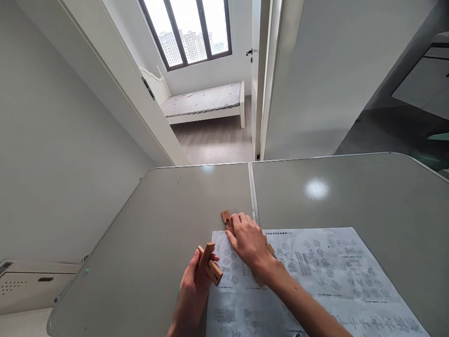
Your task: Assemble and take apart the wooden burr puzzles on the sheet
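My left hand is closed around two crossed wooden puzzle pieces, held up by the left edge of a printed paper sheet. One of them shows a small dark mark on its end. My right hand reaches over the sheet's top left part, its fingers closed on a notched wooden puzzle piece that sticks out past the paper's top edge. More wooden pieces lie on the sheet, mostly hidden under my right hand and wrist.
The sheet, covered in small line diagrams, lies on a grey table with a metal seam across it. Beyond the far edge, an open door leads to a room with a bed. A pale cabinet stands at left.
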Tool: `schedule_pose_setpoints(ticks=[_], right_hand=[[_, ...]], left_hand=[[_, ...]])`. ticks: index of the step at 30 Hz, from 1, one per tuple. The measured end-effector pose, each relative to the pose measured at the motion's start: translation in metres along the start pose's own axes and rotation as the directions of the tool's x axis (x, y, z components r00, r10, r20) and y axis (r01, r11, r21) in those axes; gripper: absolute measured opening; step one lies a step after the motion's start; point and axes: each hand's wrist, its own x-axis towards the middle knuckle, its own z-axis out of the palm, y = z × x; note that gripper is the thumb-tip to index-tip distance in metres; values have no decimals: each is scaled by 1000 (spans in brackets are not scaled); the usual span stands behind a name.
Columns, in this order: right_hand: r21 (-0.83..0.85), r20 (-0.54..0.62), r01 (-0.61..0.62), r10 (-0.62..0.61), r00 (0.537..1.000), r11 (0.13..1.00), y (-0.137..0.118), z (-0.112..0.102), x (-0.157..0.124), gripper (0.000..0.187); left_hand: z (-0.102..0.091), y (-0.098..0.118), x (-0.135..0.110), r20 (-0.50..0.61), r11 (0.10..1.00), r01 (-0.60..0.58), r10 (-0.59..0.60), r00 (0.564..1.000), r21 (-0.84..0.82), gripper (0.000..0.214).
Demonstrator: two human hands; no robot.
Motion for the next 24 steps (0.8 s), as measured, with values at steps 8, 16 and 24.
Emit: schedule_pose_setpoints(ticks=[8, 16, 24], right_hand=[[70, 23, 7, -8, 1000, 998, 3, 4, 2, 13], [526, -91, 49, -1, 996, 849, 20, -33, 19, 23], [872, -117, 39, 131, 984, 487, 32, -90, 39, 51]], left_hand=[[1, 1, 0, 18, 999, 15, -14, 1000, -35, 40], [19, 15, 22, 72, 1000, -2, 2, 997, -2, 42], [63, 21, 73, 198, 998, -27, 37, 980, -55, 35]])
